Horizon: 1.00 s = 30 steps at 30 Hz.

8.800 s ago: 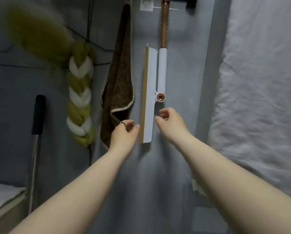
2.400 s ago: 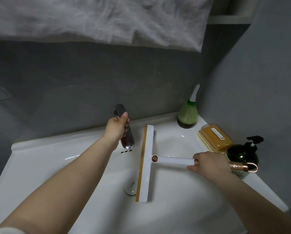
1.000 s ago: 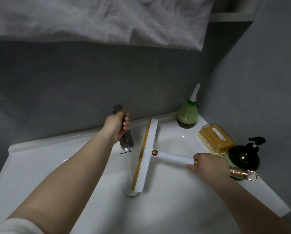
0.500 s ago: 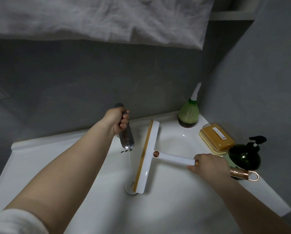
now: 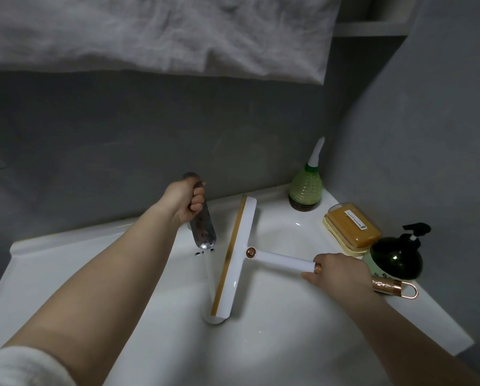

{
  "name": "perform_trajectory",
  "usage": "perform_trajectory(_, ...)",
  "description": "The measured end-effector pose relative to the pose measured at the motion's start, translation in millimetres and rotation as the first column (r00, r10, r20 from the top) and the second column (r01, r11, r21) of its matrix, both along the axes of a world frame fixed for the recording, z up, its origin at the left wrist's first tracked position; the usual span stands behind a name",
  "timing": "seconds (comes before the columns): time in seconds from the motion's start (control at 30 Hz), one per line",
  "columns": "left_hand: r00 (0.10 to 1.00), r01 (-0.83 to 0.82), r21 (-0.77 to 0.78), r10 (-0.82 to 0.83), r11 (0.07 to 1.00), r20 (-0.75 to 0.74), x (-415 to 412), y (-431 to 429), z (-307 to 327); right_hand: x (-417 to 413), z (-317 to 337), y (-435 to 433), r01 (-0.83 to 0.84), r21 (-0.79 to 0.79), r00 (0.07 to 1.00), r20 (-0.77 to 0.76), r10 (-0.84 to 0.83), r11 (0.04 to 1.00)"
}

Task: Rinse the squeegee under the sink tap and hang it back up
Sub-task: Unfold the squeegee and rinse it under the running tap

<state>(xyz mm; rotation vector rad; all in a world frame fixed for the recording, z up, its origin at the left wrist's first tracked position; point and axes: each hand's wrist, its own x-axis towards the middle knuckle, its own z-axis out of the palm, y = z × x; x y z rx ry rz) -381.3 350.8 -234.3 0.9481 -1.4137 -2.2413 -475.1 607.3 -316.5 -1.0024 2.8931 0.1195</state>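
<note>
Squeegee (image 5: 237, 257) is hovering over the basin of the white sink (image 5: 94, 246), its blade running front to back just right of the tap (image 5: 205, 232). I am holding its white handle with my right hand (image 5: 340, 270), fingers wrapped near the copper end. My left hand (image 5: 183, 201) is gripping the tap's lever, and a thin stream of water (image 5: 208, 271) is falling just beside the blade's gold edge. A soap box (image 5: 350, 227) is sitting between a pale green bottle (image 5: 305, 188) and a dark pump bottle (image 5: 397, 257).
</note>
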Motion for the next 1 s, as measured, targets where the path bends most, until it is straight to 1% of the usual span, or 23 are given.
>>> perform_trajectory(0.23,0.998,-0.018,-0.001,0.018,1.0,-0.057,3,4,-4,2,-1,2,0.012,-0.04,1.0,-0.011,-0.013,0.999)
perform_trajectory(0.57,0.998,-0.017,-0.008,0.017,1.0,-0.056,7,7,-8,1,1,2,0.041,-0.071,0.999,-0.01,-0.042,0.997)
perform_trajectory(0.73,0.998,0.013,-0.014,-0.014,1.0,-0.055,9,6,-8,1,0,0,0.052,-0.067,0.999,-0.005,-0.053,0.996)
perform_trajectory(0.83,1.0,0.025,-0.088,-0.026,0.996,-0.006,15,2,-12,1,-1,-1,0.065,-0.065,0.998,0.017,-0.064,0.996)
perform_trajectory(0.87,1.0,-0.008,-0.149,0.012,0.989,0.028,18,1,-15,1,-1,-1,0.073,-0.064,0.997,0.023,-0.072,0.995)
perform_trajectory(0.9,0.994,-0.083,-0.223,0.096,0.971,0.048,22,-1,-20,1,-1,-1,0.081,-0.06,0.996,0.027,-0.08,0.995)
perform_trajectory(0.93,0.976,-0.197,-0.29,0.217,0.936,0.036,27,-1,-26,1,-1,-1,0.089,-0.059,0.996,0.027,-0.088,0.994)
perform_trajectory(0.97,0.936,-0.333,-0.332,0.353,0.882,-0.002,35,0,-35,0,-1,-1,0.097,-0.061,0.995,0.027,-0.096,0.993)
perform_trajectory(1.0,0.878,-0.46,-0.338,0.477,0.821,-0.037,43,1,-45,0,-1,-1,0.106,-0.062,0.994,0.028,-0.104,0.992)
